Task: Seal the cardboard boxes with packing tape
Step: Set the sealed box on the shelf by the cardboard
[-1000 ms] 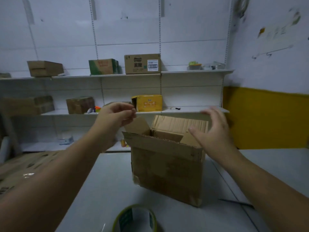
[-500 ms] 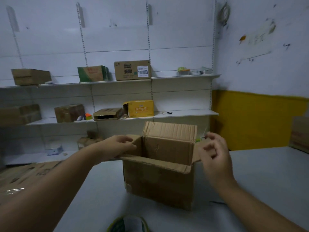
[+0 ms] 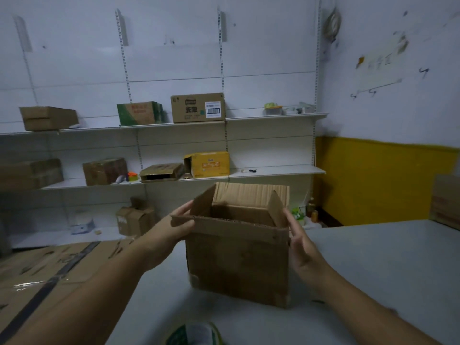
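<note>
A worn brown cardboard box [image 3: 239, 260] stands upright on the grey table [image 3: 373, 257] with its top flaps open. The back flap stands up and the two side flaps lean inward. My left hand [image 3: 171, 230] touches the left side flap with straight fingers, under the near flap's corner. My right hand [image 3: 298, 240] lies flat against the box's right side near the right flap, fingers straight. A roll of packing tape [image 3: 194, 334] with a green rim sits at the table's near edge, partly cut off by the frame.
White wall shelves [image 3: 273, 118] behind the table carry several cardboard boxes, among them a yellow box [image 3: 207, 164] and a labelled brown box [image 3: 198, 107]. Flattened cardboard [image 3: 49, 275] lies on the left. Another box [image 3: 445, 200] stands at the table's far right.
Both hands dropped from above the box to its two side flaps. The side flaps, spread outward half a second ago, now lean inward. The view shifted slightly.
</note>
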Demonstrator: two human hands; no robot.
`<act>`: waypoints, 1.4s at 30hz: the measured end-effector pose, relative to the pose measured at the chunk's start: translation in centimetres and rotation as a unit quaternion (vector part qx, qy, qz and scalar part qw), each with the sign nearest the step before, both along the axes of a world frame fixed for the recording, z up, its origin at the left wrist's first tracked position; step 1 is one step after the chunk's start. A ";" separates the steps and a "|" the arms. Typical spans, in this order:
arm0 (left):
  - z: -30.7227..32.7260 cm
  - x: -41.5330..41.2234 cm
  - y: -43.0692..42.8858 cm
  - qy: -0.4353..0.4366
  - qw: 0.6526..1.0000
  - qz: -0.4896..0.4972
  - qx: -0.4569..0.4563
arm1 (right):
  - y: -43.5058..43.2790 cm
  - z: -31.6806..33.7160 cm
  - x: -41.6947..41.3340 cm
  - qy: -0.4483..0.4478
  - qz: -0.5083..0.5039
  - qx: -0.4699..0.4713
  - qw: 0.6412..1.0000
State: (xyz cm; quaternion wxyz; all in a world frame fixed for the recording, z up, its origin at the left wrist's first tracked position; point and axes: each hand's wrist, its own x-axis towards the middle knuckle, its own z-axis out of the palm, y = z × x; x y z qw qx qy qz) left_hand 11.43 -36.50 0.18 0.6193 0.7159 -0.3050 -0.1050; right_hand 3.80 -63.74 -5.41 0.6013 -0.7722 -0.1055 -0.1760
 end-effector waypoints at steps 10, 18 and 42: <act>-3.3 -0.2 -5.5 0.077 0.940 0.317 -0.100 | -1.3 4.0 6.5 0.129 -0.037 0.226 0.965; -1.7 0.1 -6.6 0.062 0.955 0.281 -0.074 | -0.9 2.1 4.7 0.106 -0.111 0.063 0.986; 1.1 -19.6 -56.7 0.065 0.971 -0.189 -0.134 | -39.7 6.7 -31.2 -0.126 -0.574 0.224 0.778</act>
